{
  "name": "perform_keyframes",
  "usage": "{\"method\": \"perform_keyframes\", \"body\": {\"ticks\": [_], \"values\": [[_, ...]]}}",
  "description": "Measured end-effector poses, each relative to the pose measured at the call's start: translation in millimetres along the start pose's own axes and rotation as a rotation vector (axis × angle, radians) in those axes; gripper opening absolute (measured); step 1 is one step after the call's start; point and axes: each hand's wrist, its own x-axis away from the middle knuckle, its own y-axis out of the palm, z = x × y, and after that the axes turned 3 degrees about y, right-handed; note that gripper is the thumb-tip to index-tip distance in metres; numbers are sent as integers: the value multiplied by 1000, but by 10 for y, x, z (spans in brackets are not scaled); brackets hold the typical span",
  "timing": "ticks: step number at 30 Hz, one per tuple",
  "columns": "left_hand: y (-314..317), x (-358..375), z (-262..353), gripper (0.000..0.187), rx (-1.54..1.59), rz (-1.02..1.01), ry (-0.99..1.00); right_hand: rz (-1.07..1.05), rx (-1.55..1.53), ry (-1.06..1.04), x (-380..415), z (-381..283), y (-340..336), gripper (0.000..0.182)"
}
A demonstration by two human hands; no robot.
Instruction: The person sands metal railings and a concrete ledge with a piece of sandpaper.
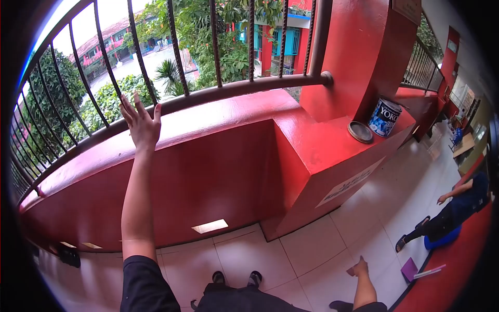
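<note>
My left hand (141,125) reaches out to the dark metal railing (208,94), its fingers spread against the bars and lower rail, holding nothing. Below it runs the glossy red ledge (228,112) of a low wall. Down at the lower right, my right hand (357,267) hangs over the tiled floor with a finger stretched out and nothing visible in it. On the red pillar base stand a paint can (384,117) with a blue and white label and, beside it, a round lid (360,132).
A person in dark clothes (462,200) sits at the right on a blue seat (443,237). Near them lies a purple object (409,270). A red pillar (343,52) rises behind the can. Trees and buildings show beyond the railing.
</note>
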Motion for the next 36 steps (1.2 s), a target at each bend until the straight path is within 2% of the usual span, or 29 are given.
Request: {"method": "perform_keyframes", "body": {"ticks": [1, 2, 3, 4, 5, 6, 7, 9, 11, 13, 15, 18, 21, 22, 23, 24, 25, 26, 27, 28, 29, 31, 32, 33, 34, 35, 36], "values": [[-3, 40, -115, 71, 0, -73, 19, 34, -41, 113, -92, 70, -178, 101], [17, 103, -196, 58, 17, -45, 73, 146, -234, 250, -136, 131, -292, 97], [52, 146, -302, 48, 0, -10, 159, 142, -243, 258, -630, 464, -244, 97], [62, 134, -311, 45, 84, 48, 149, 378, -567, 411, -873, 878, 89, 94], [73, 125, -315, 42, 169, 102, 136, 380, -573, 426, -743, 723, -237, 94], [47, 128, -270, 39, 175, 105, 117, 357, -822, 440, -432, 618, -338, 92], [56, 135, -292, 37, 125, 62, 107, 334, -1064, 447, 23, 228, -501, 90], [29, 126, -286, 37, 161, 98, 142, 582, -1305, 359, 488, 87, -890, 85], [42, 131, -297, 38, 186, 90, 161, 1042, -1621, 168, 979, 85, -1210, 72], [13, 143, -252, 39, 187, 105, 161, 1535, -1704, 164, 1646, -290, -1617, 54], [3, 165, -246, 40, 168, 95, 183, 1658, -1828, 37, 2088, -513, -1871, 43], [-64, 141, -231, 44, 341, 191, 203, 1477, -1917, -490, 2315, -1176, -2091, 50], [10, 114, -483, 41, 514, 207, 34, 1016, -1940, -859, 2498, -2600, -1929, 39], [-26, 52, -584, 39, 529, 198, 29, 755, -1772, -1065, 2653, -3127, -1903, 29], [-58, -52, -725, 39, 547, 182, 62, 743, -1618, -1118, 2789, -3695, -1934, 23], [-121, -130, -866, 40, 537, 74, 5, 825, -1290, -1274, 2722, -4021, -1925, 17], [-158, -192, -988, 40, 528, -34, -53, 632, -1288, -1272, 2978, -4495, -1967, 13], [-154, -246, -1086, 40, 361, 64, 83, 589, -1300, -1232, 2988, -4915, -1959, 8], [-104, -265, -1180, 40, 194, 162, 215, 671, -1225, -1228, 2902, -5298, -1987, 9], [19, -234, -1307, 41, 213, 179, 250, 635, -1243, -1138, 2749, -5629, -1984, 9], [-7, -199, -1279, 43, 87, 139, 276, 623, -1275, -1084, 2617, -6003, -2047, 13], [-75, -138, -1119, 47, 83, 124, 289, 563, -1289, -952, 2369, -6637, -2165, 27], [-70, -131, -1112, 47, 98, 114, 288, 755, -1132, -982, 1925, -6930, -2147, 31], [-64, -128, -1120, 49, 112, 80, 285, 798, -1050, -942, 1958, -7118, -2216, 31], [-64, -125, -1128, 50, 123, 48, 282, 902, -1063, -836, 1899, -7335, -2203, 31], [-72, -112, -1131, 50, 133, 45, 278, 1015, -1145, -942, 1846, -7518, -2155, 30], [-85, -95, -1135, 51, 174, 17, 260, 957, -1088, -929, 1939, -7654, -2043, 30]]}}
